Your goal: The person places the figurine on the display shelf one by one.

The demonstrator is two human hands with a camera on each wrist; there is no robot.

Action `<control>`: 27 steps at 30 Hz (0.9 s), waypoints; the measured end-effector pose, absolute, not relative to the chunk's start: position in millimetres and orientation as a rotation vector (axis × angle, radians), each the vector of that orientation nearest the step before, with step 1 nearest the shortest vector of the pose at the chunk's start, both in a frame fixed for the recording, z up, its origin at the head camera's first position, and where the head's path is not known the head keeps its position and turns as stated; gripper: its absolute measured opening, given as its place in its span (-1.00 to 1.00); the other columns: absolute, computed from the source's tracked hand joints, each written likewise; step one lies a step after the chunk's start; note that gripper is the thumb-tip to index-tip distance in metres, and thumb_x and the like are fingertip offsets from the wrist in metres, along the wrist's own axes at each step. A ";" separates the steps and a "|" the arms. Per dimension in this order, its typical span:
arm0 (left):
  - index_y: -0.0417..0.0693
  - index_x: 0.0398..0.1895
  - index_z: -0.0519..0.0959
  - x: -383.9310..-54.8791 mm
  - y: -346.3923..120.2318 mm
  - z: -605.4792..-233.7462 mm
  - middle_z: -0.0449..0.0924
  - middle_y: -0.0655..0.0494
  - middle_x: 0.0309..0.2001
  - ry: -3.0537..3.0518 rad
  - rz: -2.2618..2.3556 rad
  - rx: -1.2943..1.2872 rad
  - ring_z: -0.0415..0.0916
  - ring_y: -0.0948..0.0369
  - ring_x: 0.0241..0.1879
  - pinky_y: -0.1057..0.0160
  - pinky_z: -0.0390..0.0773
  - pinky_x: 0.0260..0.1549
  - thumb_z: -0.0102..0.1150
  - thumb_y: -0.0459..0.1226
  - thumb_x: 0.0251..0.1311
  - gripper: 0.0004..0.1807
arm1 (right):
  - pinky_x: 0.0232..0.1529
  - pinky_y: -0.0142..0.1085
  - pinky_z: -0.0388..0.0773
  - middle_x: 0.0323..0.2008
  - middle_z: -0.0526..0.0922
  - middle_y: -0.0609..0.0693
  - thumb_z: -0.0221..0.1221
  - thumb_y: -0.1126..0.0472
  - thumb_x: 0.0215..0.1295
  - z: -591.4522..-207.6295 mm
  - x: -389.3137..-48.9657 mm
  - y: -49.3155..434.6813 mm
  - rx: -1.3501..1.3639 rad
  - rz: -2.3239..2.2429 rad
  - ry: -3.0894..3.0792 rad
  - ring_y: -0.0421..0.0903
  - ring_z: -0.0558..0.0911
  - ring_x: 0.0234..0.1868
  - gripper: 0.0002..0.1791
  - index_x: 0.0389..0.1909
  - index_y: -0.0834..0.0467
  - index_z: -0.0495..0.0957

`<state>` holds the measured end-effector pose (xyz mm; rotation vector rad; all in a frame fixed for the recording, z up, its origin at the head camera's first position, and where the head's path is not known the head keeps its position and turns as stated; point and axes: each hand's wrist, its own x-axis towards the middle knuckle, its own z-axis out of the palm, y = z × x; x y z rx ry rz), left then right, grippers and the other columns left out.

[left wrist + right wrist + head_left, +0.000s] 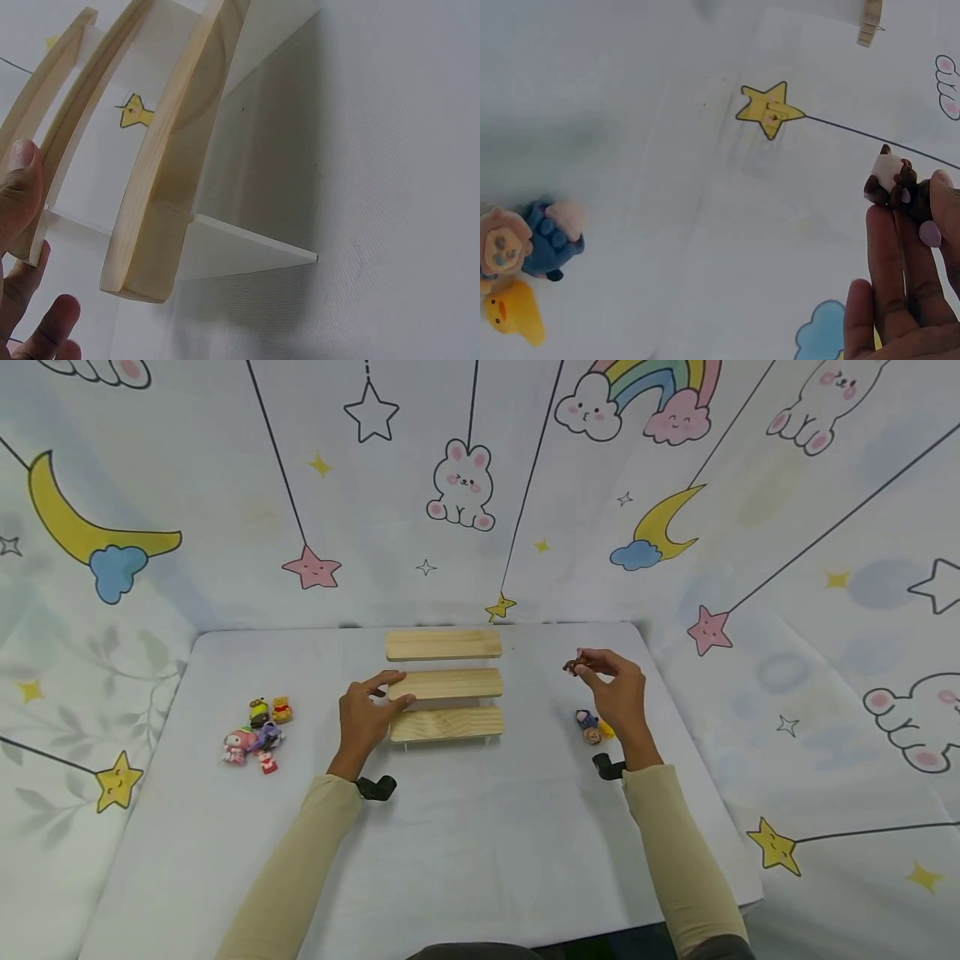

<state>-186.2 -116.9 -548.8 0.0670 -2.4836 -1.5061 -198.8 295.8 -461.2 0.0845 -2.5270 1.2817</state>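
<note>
A small three-tier shelf with pale wooden boards and white side supports stands mid-table. My left hand [362,717] grips the left end of its middle board [450,684]; in the left wrist view the thumb and fingers lie on either side of that board [86,97]. Right of the shelf, my right hand [619,692] pinches a small dark-brown animal figurine [889,178] with a white face, held up above the table. Below that hand lie a blue figurine [549,236], a tan-faced figurine [502,244] and a yellow duck [517,311], close together.
Several small toy figures cluster on the left of the white table [450,843], among them a pink one [237,745] and a yellow bear in red [282,710]. A patterned cloth backdrop [405,493] rises behind the table and along both sides.
</note>
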 end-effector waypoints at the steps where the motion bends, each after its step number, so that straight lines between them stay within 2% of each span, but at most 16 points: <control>1: 0.23 0.16 0.79 -186.2 -117.0 -548.9 0.76 0.16 0.22 -2.485 -1.506 0.071 0.60 -0.01 -0.01 0.11 0.43 -0.08 0.65 0.02 0.05 -0.46 | 0.20 0.07 0.59 0.01 0.82 0.08 0.38 0.13 0.44 -459.5 -199.4 294.1 0.092 1.288 -2.523 0.00 0.75 0.04 -0.65 0.18 0.09 0.74; 7: 0.21 0.16 0.79 -185.8 -116.7 -548.1 0.76 0.13 0.22 -2.486 -1.501 0.066 0.60 -0.03 -0.02 0.09 0.44 -0.08 0.64 0.01 0.06 -0.46 | 0.20 0.00 0.51 0.00 0.82 0.08 0.39 0.16 0.43 -452.1 -203.3 285.6 0.148 1.310 -2.492 0.04 0.74 0.03 -0.68 0.15 0.07 0.76; 13: 0.21 0.15 0.80 -185.7 -116.4 -548.2 0.76 0.13 0.22 -2.482 -1.498 0.059 0.60 -0.04 -0.02 0.09 0.45 -0.08 0.64 0.02 0.06 -0.46 | 0.27 0.08 0.52 -0.01 0.82 0.09 0.39 0.20 0.42 -446.6 -208.2 276.0 0.219 1.326 -2.467 0.02 0.74 0.01 -0.68 0.15 0.08 0.76; 19: 0.23 0.16 0.79 -186.0 -116.5 -549.8 0.74 0.13 0.25 -2.472 -1.503 0.047 0.61 -0.02 -0.02 0.10 0.43 -0.04 0.64 0.01 0.07 -0.47 | 0.42 0.15 0.40 -0.01 0.83 0.10 0.40 0.19 0.41 -440.6 -211.6 265.6 0.247 1.341 -2.467 0.04 0.75 0.01 -0.68 0.15 0.08 0.76; 27: 0.24 0.16 0.79 -186.1 -116.5 -551.7 0.72 0.11 0.28 -2.484 -1.496 0.046 0.61 -0.03 -0.01 0.09 0.44 -0.03 0.63 0.02 0.09 -0.48 | 0.43 0.14 0.40 -0.01 0.83 0.08 0.40 0.21 0.41 -435.2 -213.3 250.3 0.282 1.353 -2.471 0.05 0.77 0.04 -0.67 0.16 0.10 0.75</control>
